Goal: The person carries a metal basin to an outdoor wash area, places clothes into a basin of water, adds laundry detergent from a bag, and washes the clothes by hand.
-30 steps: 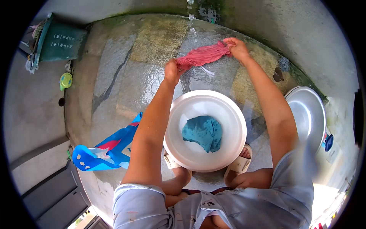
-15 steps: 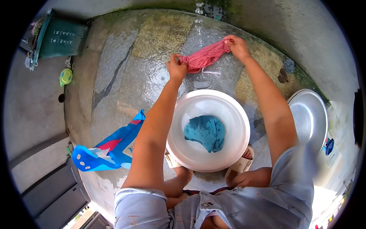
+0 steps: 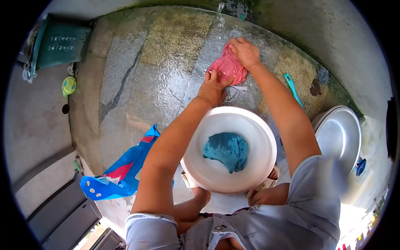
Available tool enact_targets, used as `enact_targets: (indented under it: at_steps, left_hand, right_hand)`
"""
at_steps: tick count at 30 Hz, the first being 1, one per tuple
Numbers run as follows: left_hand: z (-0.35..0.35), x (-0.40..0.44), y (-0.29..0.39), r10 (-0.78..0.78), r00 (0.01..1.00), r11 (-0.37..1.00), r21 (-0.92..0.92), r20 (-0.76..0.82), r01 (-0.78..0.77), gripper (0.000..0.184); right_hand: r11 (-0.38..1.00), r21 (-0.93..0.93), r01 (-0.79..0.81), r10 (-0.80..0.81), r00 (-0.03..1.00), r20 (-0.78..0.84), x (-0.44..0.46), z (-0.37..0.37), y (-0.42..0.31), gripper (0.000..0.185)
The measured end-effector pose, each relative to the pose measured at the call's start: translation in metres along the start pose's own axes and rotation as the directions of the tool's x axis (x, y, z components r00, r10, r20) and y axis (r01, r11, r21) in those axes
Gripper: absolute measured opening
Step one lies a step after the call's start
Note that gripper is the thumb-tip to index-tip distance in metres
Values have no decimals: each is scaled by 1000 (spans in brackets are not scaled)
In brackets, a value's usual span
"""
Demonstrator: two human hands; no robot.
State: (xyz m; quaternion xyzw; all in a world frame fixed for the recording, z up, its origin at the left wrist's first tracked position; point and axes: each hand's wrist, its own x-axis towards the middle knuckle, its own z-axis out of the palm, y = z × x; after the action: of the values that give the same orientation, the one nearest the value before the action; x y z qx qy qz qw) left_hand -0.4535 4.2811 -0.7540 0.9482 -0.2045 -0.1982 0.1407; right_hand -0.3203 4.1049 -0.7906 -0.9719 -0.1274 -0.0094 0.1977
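Our left hand (image 3: 213, 89) and right hand (image 3: 246, 53) both grip the pink cloth (image 3: 226, 67), bunched between them beyond the basin (image 3: 261, 160); we cannot tell whether it touches the floor (image 3: 164, 89). Being wet, it could slip if we loosen our hold, and its trailing strip (image 3: 239, 88) could pick up grit. The paving is uneven-toned and shiny with water; a mossy wall (image 3: 300, 29) curves behind, a bin (image 3: 68, 46) far left.
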Motion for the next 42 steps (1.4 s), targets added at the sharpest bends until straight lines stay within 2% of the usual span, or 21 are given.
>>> enact_targets:
  at_steps: [1, 4, 7, 11, 14, 17, 20, 21, 23, 24, 26, 27, 28, 29, 31, 32, 34, 35, 38, 41, 42]
  left_hand:
    - [1, 1, 2, -10, 1000, 1000, 13, 6, 10, 65]
    - [4, 1, 0, -27, 999, 996, 86, 27, 25, 70]
    - [10, 1, 3, -34, 998, 993, 112, 58, 28, 72]
    - [-5, 2, 15, -61, 996, 994, 89, 59, 56, 79]
    - [2, 0, 12, -55, 998, 990, 128, 31, 51, 81]
    - [4, 3, 9, -61, 998, 993, 100, 21, 59, 82]
    - [-6, 4, 14, -83, 994, 993, 86, 73, 77, 77]
    - [-1, 8, 7, -110, 992, 992, -51, 56, 112, 72]
    - [10, 23, -12, -167, 985, 931, -323, 33, 169, 64]
    - [4, 24, -8, -273, 959, 451, -870, 81, 202, 57]
    - [-27, 17, 10, -425, 851, -124, -951, 308, 283, 63]
    - [-49, 12, 23, -435, 786, -410, -874, 440, 263, 66]
    - [-62, 7, 26, -315, 828, -631, -754, 464, 183, 69]
    - [-58, 5, 19, -258, 925, -680, -732, 279, 31, 69]
    - [-43, 15, -2, -212, 949, -701, -713, 233, 19, 59]
    - [-36, 22, -9, -233, 951, -686, -727, 204, -11, 54]
    - [-28, 34, 3, -432, 896, -535, -829, 104, -161, 47]
    - [-35, 38, 16, -419, 902, -564, -809, 104, -169, 45]
    - [-63, 45, 42, -335, 938, -634, -757, 86, -157, 40]
    - [-92, 36, 51, -350, 934, -641, -745, 72, -183, 43]
    - [-95, 35, 51, -340, 937, -624, -764, 80, -161, 44]
  right_hand:
    - [988, -72, -138, 138, 990, -5, 11, -4, 3, 14]
    - [997, 71, 35, -34, 999, -14, -11, -16, -25, 14]
    - [872, 147, 467, -458, 884, -91, -62, 10, -27, 16]
    - [992, -34, -124, 126, 990, 68, -3, -16, 2, 21]
    - [977, -70, -200, 201, 979, 20, 4, -21, -6, 23]
    - [928, 126, 351, -339, 934, -110, -50, 2, -20, 22]
    - [976, 199, 89, -114, 986, 118, -38, -22, -16, 21]
    - [977, 212, -9, -31, 982, 186, -29, -28, -13, 20]
    - [935, 327, -140, 127, 990, 61, -1, -17, -8, 24]
    - [925, 358, -124, 131, 991, 6, 4, -25, -15, 25]
    - [900, 433, -40, 54, 998, -19, 0, -48, -39, 27]
    - [877, 480, 22, -28, 1000, 4, -18, -65, -62, 27]
    - [856, 513, 71, -84, 996, 2, -36, -78, -86, 27]
    - [830, 545, 117, -139, 990, -1, -57, -88, -108, 26]
    - [747, 574, 334, -312, 940, -141, -95, -98, -141, 26]
    - [783, 488, 385, -398, 914, -84, -102, -105, -144, 25]
    - [943, 316, 108, -105, 994, -28, -71, -91, -106, 27]
    - [974, 221, -41, 50, 998, -32, -50, -84, -83, 28]
    - [632, 579, -515, 380, 857, 348, -25, -79, -43, 31]
    - [-167, 933, -319, 362, 860, 359, -51, -105, -78, 31]
    - [-86, 958, -275, 312, 905, 288, -55, -107, -83, 30]
